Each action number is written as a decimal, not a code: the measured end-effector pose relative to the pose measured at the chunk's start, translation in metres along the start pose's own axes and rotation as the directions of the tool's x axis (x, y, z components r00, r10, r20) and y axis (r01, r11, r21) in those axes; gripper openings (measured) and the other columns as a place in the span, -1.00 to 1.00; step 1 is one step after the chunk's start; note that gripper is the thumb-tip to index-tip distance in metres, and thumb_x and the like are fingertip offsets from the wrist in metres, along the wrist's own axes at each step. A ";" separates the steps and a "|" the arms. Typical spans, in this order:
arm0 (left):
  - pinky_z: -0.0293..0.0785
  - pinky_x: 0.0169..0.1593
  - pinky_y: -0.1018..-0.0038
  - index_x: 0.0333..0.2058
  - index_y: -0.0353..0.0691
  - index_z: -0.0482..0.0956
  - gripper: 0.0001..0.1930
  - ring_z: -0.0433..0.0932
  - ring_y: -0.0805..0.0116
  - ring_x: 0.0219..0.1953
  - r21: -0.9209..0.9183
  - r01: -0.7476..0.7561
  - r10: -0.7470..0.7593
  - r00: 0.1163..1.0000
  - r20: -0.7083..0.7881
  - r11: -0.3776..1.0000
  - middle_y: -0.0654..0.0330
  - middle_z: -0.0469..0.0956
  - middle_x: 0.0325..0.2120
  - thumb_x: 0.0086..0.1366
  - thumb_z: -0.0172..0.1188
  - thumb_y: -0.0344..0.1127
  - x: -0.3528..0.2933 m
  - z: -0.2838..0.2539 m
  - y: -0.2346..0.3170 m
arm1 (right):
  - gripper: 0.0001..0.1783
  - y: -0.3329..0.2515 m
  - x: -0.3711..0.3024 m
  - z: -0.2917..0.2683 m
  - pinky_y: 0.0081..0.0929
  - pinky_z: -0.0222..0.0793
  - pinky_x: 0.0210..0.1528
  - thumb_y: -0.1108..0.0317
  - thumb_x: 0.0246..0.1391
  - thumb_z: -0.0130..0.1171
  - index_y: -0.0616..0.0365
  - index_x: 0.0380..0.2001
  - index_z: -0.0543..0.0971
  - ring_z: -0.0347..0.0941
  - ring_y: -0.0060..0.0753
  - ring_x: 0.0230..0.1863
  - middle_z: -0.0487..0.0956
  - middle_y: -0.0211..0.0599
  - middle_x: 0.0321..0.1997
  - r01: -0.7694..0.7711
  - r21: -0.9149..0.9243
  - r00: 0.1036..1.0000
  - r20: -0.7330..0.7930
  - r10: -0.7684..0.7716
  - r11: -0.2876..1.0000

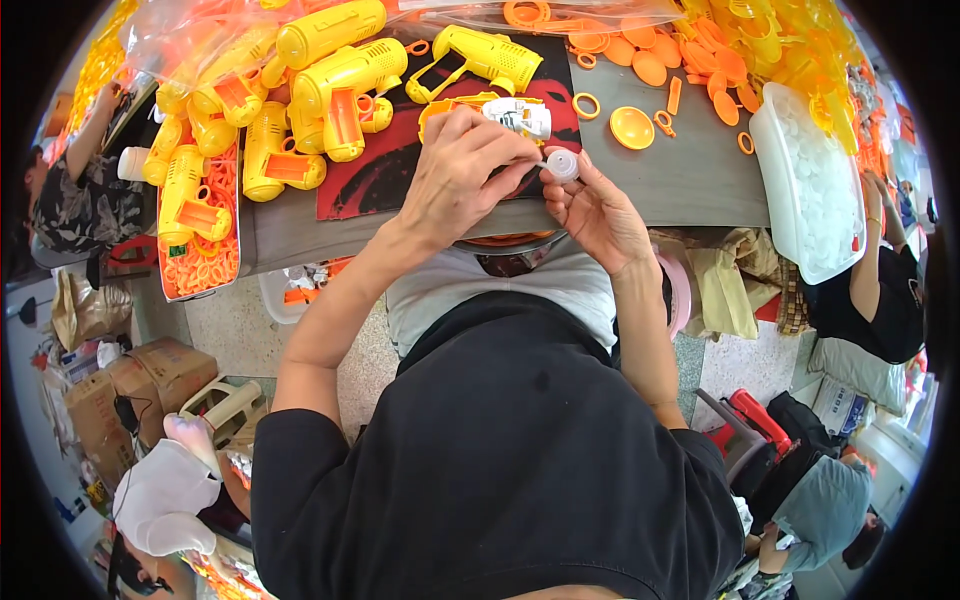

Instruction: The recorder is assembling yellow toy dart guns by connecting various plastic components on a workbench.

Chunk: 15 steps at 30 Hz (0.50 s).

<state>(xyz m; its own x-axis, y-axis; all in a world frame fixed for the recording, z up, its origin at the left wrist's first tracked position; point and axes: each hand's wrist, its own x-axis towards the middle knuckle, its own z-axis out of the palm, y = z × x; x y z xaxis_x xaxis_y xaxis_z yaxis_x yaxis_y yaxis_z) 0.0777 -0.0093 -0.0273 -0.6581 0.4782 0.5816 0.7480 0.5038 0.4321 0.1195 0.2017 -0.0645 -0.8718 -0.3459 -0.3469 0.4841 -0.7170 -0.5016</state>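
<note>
Above the near right corner of the red-and-black mat [360,180], a round translucent cap [562,164] is gripped by the right hand [612,222]; the left hand [450,180] is held close with fingertips pinched, and whether anything is grasped there cannot be told. A white mechanism [522,118] is exposed on the mat. Yellow toy-gun bodies [350,75] are heaped at its left; orange discs [650,68] are scattered rightward.

A small round translucent-white plastic cap [562,164], ringed with concentric circles, is held aloft with its circular face toward the view. Just beyond it, to the left, a yellow plastic toy-gun shell [468,101] lies open, partly hidden, with a white mechanism [525,118] exposed at its right end.
</note>
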 end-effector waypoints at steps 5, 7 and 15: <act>0.25 0.01 0.35 -0.30 0.00 0.69 -0.82 0.45 0.35 -0.18 0.034 -0.037 0.038 0.999 -0.013 0.999 0.43 0.61 -0.34 0.06 0.41 -0.33 0.008 0.006 -0.001 | -0.58 -0.001 0.001 0.005 -0.55 0.32 -0.27 0.00 0.41 0.00 0.18 -0.06 0.49 0.36 -0.56 -0.34 0.52 -0.33 -0.27 0.011 -0.008 1.000 -0.004 -0.012 1.000; 0.24 0.05 0.32 -0.30 0.00 0.68 -0.81 0.45 0.32 -0.14 0.042 -0.034 0.034 0.999 0.001 0.999 0.42 0.60 -0.33 0.05 0.39 -0.30 0.008 0.007 -0.001 | -0.57 -0.001 0.002 0.004 -0.56 0.29 -0.30 -0.02 0.41 -0.01 0.18 -0.09 0.49 0.33 -0.58 -0.37 0.49 -0.36 -0.31 0.008 -0.011 1.000 -0.007 -0.008 1.000; 0.23 0.06 0.30 -0.30 -0.02 0.68 -0.79 0.46 0.34 -0.13 0.093 -0.091 0.089 0.996 0.029 0.991 0.43 0.60 -0.33 0.02 0.41 -0.32 0.008 0.008 0.003 | -0.60 0.001 0.002 0.004 -0.57 0.28 -0.29 -0.02 0.37 0.05 0.14 -0.13 0.51 0.32 -0.59 -0.38 0.52 -0.37 -0.30 0.047 -0.123 0.998 -0.034 -0.052 0.991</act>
<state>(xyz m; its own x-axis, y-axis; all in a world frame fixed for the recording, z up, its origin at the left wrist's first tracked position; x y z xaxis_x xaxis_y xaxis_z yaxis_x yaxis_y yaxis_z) 0.0740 0.0012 -0.0269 -0.5915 0.5418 0.5972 0.7934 0.5230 0.3113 0.1180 0.1983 -0.0626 -0.8926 -0.2874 -0.3475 0.4480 -0.6525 -0.6112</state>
